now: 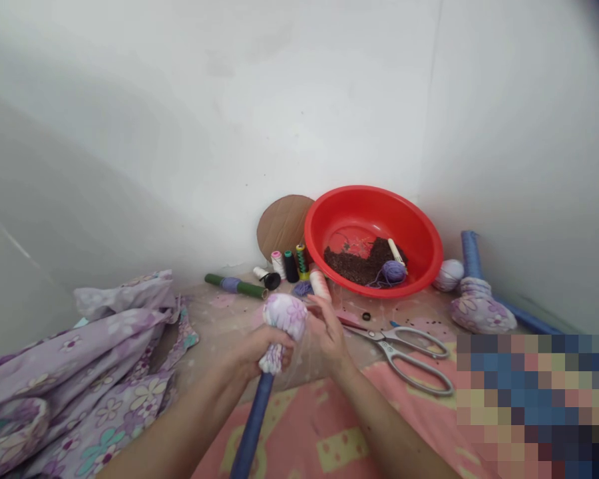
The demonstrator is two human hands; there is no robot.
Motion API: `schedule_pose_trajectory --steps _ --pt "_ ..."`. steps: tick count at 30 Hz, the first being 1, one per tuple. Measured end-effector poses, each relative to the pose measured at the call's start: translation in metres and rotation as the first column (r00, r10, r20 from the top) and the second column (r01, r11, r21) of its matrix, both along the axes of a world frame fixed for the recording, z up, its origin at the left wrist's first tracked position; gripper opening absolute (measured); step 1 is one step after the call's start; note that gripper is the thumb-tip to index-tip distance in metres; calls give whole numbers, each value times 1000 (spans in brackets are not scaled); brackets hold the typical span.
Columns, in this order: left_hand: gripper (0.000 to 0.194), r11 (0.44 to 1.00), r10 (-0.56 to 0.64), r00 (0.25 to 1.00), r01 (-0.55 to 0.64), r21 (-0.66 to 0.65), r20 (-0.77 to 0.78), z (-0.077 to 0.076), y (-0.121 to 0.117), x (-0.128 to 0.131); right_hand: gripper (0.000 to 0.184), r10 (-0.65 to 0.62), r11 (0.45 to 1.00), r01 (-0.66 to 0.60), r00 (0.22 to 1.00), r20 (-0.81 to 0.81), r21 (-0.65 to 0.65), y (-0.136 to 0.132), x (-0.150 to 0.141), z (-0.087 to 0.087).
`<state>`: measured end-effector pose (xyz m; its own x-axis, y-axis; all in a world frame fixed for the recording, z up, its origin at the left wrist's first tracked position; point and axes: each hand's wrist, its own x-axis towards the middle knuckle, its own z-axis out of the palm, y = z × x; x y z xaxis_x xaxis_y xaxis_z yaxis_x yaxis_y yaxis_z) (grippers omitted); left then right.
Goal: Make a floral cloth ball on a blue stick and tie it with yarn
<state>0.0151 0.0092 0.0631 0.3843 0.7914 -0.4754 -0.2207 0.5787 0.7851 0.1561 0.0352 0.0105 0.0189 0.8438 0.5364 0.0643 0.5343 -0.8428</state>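
Observation:
My left hand (274, 346) is wrapped round the gathered neck of a floral cloth bundle (285, 313), a rounded head at the top of a blue stick (252, 426). The stick slants down toward me. Beside the bundle, on its right, my right hand (332, 332) is open with its fingers extended; its fingertips are close to the cloth, and I cannot tell whether they touch it. A pair of large metal scissors (399, 352) lies just right of that hand. At the far right stands a similar floral bundle (484, 313) with a blue-wrapped handle (470, 253).
A red basin (374, 199) holds dark grains (349, 266) and a purple yarn ball (393, 273). Several thread spools (290, 267), a cardboard disc (282, 226) and a green tube (217, 283) sit behind my hands. Floral fabric (100, 379) is heaped at left; a white ball (449, 274) stands right.

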Motion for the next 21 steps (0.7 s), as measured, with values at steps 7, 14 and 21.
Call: schedule_pose_trajectory --steps 7,14,21 --pt "15 984 168 978 -159 -83 123 -3 28 -17 13 401 894 -126 653 643 -429 -24 21 25" --pt "18 967 250 912 -218 -132 324 -13 28 -26 20 391 919 -36 194 900 -392 -75 10 26" --pt "15 969 246 852 -216 -118 461 -26 14 -31 19 360 933 -74 259 896 -353 -74 16 18"
